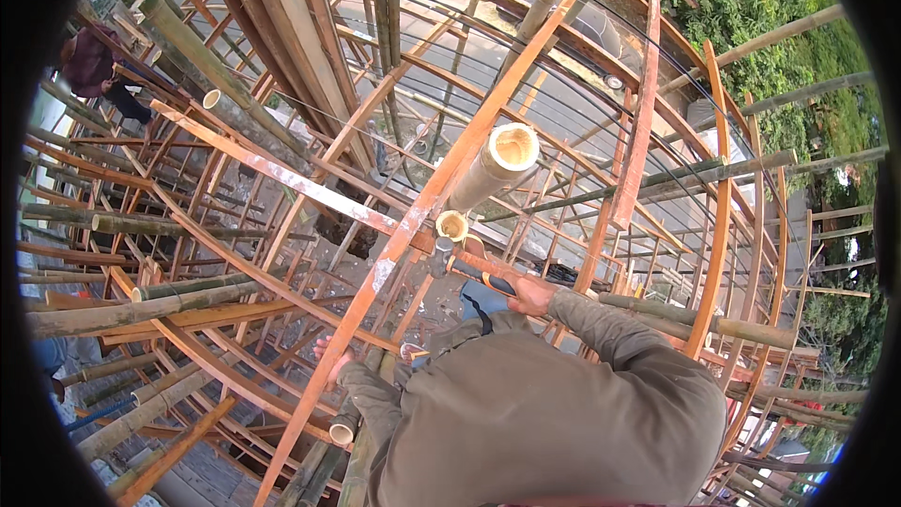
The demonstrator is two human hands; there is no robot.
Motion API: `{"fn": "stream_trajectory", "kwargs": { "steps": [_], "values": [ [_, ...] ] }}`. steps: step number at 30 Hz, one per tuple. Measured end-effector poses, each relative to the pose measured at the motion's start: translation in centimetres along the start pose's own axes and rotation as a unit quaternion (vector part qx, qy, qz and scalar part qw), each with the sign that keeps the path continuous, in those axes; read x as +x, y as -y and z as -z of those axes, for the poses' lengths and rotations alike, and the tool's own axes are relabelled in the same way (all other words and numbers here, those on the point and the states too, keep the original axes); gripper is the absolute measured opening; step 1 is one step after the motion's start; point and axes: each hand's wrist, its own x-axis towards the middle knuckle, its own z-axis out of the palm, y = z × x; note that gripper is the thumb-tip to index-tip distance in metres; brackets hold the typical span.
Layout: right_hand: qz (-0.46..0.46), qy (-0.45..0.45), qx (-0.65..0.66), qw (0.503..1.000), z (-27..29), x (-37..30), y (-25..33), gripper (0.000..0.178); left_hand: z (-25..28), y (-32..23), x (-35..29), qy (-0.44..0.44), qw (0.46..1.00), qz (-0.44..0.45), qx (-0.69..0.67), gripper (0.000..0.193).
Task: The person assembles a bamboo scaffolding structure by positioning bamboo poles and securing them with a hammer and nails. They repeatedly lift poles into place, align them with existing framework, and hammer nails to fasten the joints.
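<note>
My right hand (533, 297) is closed round the handle of a hammer (483, 276) with a black and orange grip. Its metal head lies beside a small wood block near the cut top of a bamboo pole (451, 225). A long reddish timber batten (375, 277) slants across the middle of the view, smeared with whitish patches. Lower down, my left hand (336, 362) grips this batten from beneath, fingers showing on its far side. A second, paint-marked batten (282, 175) meets it near the pole. Just behind stands a thicker hollow bamboo pole (497, 160).
A lattice of bamboo and timber surrounds me, with the ground far below. Tall wooden planks (291, 47) stand at upper left, near another person (94, 66). Black cables (422, 0) cross ahead. A parked vehicle (591, 33) and trees (751, 0) lie beyond.
</note>
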Motion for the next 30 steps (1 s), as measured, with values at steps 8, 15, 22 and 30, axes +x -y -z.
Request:
{"fn": "stream_trajectory", "kwargs": {
  "steps": [8,15,22,30],
  "values": [
    [-0.088,-0.131,0.144,0.977,-4.2,-7.1,-3.7,0.050,-0.6,0.4,-2.1,-0.008,0.998,0.008,0.059,0.100],
    [-0.207,-0.090,0.420,0.879,-8.3,-8.8,-6.8,0.034,0.0,1.3,-2.8,-0.015,0.992,0.022,0.121,0.098],
    [-0.243,-0.098,0.393,0.881,-9.5,-7.7,-9.5,0.046,1.1,0.6,-3.7,-0.027,0.985,0.041,0.166,0.095],
    [-0.264,-0.195,0.150,0.933,-9.3,-8.2,-7.8,0.049,6.8,-7.0,0.6,-0.086,0.904,0.052,0.415,0.089]
  ]
}}
